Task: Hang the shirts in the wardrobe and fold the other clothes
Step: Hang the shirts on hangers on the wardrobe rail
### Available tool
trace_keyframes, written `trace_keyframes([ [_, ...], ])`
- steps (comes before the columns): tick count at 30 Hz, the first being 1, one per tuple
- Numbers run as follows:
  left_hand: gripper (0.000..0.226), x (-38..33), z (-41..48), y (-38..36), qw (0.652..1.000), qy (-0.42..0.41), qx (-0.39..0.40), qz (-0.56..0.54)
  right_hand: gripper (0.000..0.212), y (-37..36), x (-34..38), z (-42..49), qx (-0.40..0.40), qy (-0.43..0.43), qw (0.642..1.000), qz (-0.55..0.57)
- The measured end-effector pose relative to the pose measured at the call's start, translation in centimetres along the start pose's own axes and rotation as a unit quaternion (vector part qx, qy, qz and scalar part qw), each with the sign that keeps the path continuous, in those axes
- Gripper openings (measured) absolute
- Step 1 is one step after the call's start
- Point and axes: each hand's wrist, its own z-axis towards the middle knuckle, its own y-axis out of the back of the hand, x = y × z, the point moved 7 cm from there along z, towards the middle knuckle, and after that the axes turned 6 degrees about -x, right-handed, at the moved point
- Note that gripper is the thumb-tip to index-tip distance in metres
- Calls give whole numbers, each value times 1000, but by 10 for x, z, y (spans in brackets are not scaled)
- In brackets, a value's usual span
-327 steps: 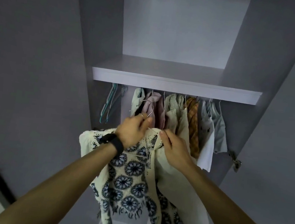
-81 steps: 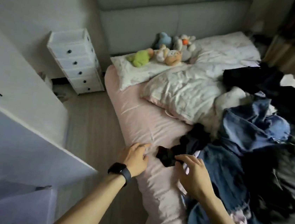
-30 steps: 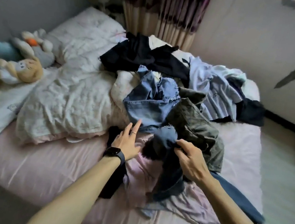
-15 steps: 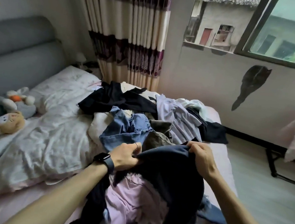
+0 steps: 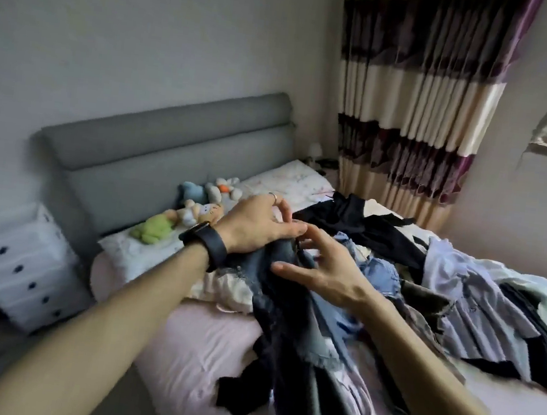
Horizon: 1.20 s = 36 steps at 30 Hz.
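Pink-sheeted bed (image 5: pixel 201 352), clothes (image 5: pixel 476 298) heaped. Left hand (image 5: pixel 256 227) grips dark blue denim garment (image 5: pixel 285 328); right hand (image 5: pixel 325 274) released. Folding step, likely; next needs right-hand grip, flattening.

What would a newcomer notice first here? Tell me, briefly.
The two hands at centre: the left hand grips a dark denim garment held up over the bed, the right hand spread open beside it. Behind them a tangled pile of clothes covers the bed's right side, and stuffed toys lie at the grey headboard.
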Motion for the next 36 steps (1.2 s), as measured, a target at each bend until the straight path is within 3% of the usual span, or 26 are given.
trace_keyframes([
  [3, 29, 8, -27, 71, 997, 38, -48, -36, 43, -34, 54, 38, -5, 96, 994, -53],
  [5, 15, 16, -55, 113, 988, 63, -85, -115, 42, -54, 83, 54, -5, 126, 990, -57],
  [7, 20, 34, -96, 165, 962, 91, -164, -198, 47, -84, 120, 68, 6, 148, 989, -30],
  [10, 29, 71, -162, 218, 898, 156, -281, -302, 50, -130, 165, 84, 39, 138, 987, 70],
  [12, 24, 92, -209, 239, 884, 200, -330, -265, 49, -164, 188, 90, 75, 107, 980, 153],
  [14, 12, 117, -246, 249, 898, 223, -330, -187, 39, -197, 208, 91, 111, 83, 962, 234],
  [18, 45, 147, -299, 271, 919, 225, -320, -37, 17, -257, 246, 79, 184, 21, 919, 349],
  [20, 48, 148, -318, 292, 907, 215, -349, 99, 16, -283, 260, 70, 219, -8, 900, 378],
  [22, 34, 157, -333, 308, 894, 228, -346, 171, 16, -303, 267, 65, 238, -24, 884, 401],
  [24, 14, 172, -349, 316, 892, 262, -326, 169, 17, -315, 270, 63, 254, -37, 875, 410],
  [27, 7, 187, -371, 330, 884, 262, -357, 152, 19, -333, 270, 64, 281, -46, 872, 399],
  [32, 5, 185, -389, 357, 877, 244, -394, 130, 30, -339, 266, 79, 268, -45, 892, 362],
  [36, 13, 170, -394, 374, 873, 238, -407, 128, 32, -344, 285, 90, 300, 22, 897, 325],
])
